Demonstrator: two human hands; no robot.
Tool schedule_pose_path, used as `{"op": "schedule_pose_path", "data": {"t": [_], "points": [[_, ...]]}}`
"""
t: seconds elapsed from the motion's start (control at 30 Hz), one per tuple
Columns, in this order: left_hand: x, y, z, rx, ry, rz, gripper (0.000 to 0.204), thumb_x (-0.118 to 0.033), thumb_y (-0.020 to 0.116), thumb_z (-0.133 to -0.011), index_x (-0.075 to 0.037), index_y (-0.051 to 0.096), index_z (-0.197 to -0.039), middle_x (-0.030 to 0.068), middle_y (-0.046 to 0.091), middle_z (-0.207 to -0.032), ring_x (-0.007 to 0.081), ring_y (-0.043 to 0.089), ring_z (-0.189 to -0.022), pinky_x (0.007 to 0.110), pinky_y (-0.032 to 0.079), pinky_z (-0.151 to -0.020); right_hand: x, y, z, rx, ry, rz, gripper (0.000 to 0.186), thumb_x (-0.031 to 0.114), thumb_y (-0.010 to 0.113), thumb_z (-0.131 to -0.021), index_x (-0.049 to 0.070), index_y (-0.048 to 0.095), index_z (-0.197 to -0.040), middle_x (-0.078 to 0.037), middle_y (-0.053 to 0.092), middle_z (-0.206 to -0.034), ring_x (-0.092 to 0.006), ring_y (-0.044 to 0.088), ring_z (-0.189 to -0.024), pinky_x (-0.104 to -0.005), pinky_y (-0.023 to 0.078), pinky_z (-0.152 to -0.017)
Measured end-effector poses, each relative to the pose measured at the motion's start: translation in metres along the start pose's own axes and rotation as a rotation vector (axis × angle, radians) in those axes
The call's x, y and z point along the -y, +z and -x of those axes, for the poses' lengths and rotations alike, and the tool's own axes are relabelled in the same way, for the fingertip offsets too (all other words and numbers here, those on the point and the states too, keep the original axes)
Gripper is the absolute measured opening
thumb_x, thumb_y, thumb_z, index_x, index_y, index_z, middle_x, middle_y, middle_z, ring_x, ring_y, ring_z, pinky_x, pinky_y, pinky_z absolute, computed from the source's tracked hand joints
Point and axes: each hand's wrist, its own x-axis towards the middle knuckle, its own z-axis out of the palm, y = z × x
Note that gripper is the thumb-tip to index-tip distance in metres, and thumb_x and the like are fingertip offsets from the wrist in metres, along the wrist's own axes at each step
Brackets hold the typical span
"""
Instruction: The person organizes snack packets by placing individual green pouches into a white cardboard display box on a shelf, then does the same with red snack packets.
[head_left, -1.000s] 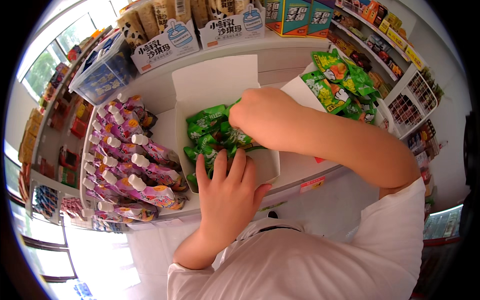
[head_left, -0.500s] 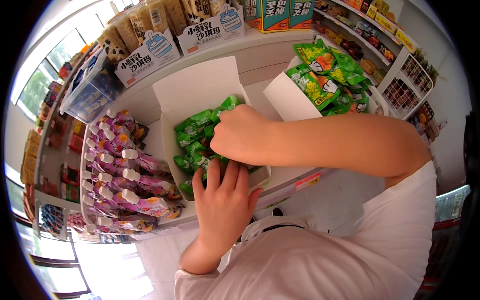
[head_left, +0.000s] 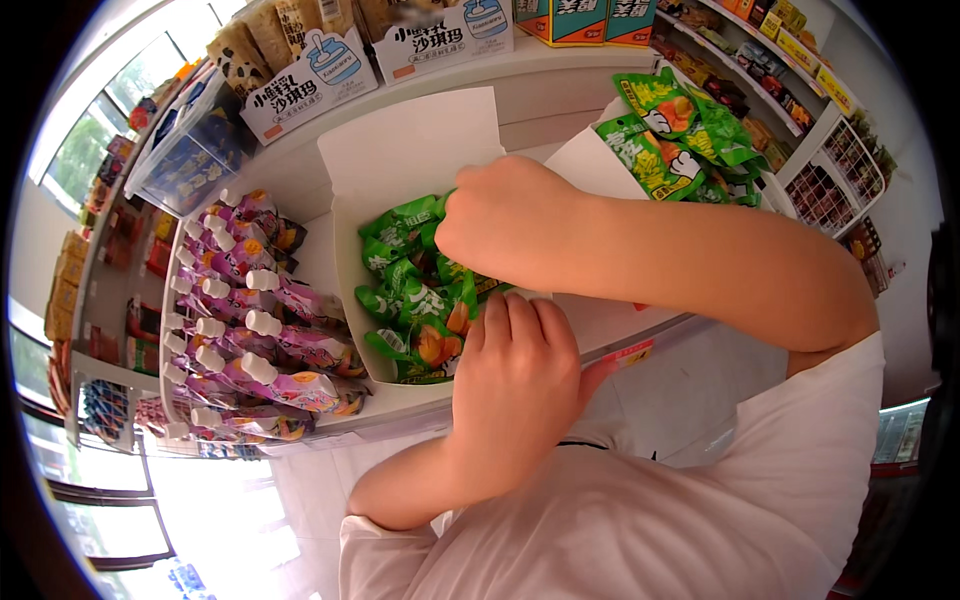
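Observation:
An open white carton [head_left: 348, 285] holds several green snack packets [head_left: 428, 345] with orange pictures, and its lid flap [head_left: 415, 145] stands up at the back. My right hand [head_left: 520, 225] reaches across the carton's right side, bent closed over the packets. Its fingertips are hidden, so I cannot see what it grips. Close below it, my left hand [head_left: 520, 385] lies over the carton's near right edge. Its fingers bend inward beside the packets, with the thumb held apart, and nothing shows in it.
Pink pouches [head_left: 285, 350] with white caps stand in rows on the left. A second white box [head_left: 590, 165] of green packets is behind my right forearm. Wrapped snack bars [head_left: 240, 60] and a clear plastic bin [head_left: 190, 160] are farther back.
My left hand has moved right, from over the carton's near middle to its near right edge, uncovering packets there. My right hand has moved slightly up and right in view.

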Motion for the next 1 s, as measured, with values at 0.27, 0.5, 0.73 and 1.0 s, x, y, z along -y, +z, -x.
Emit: {"op": "schedule_pose_path", "data": {"t": [0.27,0.5,0.73,1.0], "points": [[0.010,0.019,-0.016,0.039,-0.064,0.010,0.081,-0.035,0.093,-0.080,0.018,0.056,-0.127,0.0288,0.068,-0.115,0.0423,0.071,-0.110,0.043,0.061,-0.086,-0.001,0.000,0.003,0.045,-0.006,-0.028,0.004,0.015,0.077,-0.074,0.012,0.079,-0.074,-0.006,0.076,-0.077,-0.0277,0.074,-0.088,-0.0410,0.063,-0.066],[0.023,0.019,-0.025,0.201,-0.078,0.214,0.066,-0.033,0.092,-0.081,0.003,0.066,-0.129,0.0250,0.071,-0.116,0.0410,0.070,-0.113,0.048,0.062,-0.085,0.010,0.006,0.003,0.146,-0.042,-0.054,0.004,0.014,0.077,-0.076,0.012,0.080,-0.077,-0.008,0.078,-0.081,-0.0293,0.077,-0.090,-0.0425,0.063,-0.066],[0.020,0.018,-0.027,0.217,-0.175,0.225,0.065,-0.034,0.089,-0.084,0.001,0.064,-0.133,0.0239,0.071,-0.122,0.0408,0.071,-0.113,0.048,0.063,-0.085,0.000,-0.003,0.009,0.111,0.035,-0.016,0.003,0.014,0.077,-0.074,0.012,0.078,-0.075,-0.008,0.077,-0.080,-0.0290,0.077,-0.087,-0.0420,0.062,-0.065],[0.015,0.020,-0.022,0.206,-0.169,0.149,0.054,-0.029,0.087,-0.085,0.004,0.065,-0.122,0.0210,0.072,-0.110,0.0345,0.074,-0.107,0.040,0.063,-0.075,-0.001,0.009,0.003,0.043,-0.062,0.073,0.002,0.013,0.076,-0.074,0.012,0.076,-0.074,-0.005,0.074,-0.076,-0.0267,0.073,-0.086,-0.0401,0.060,-0.067]]}}
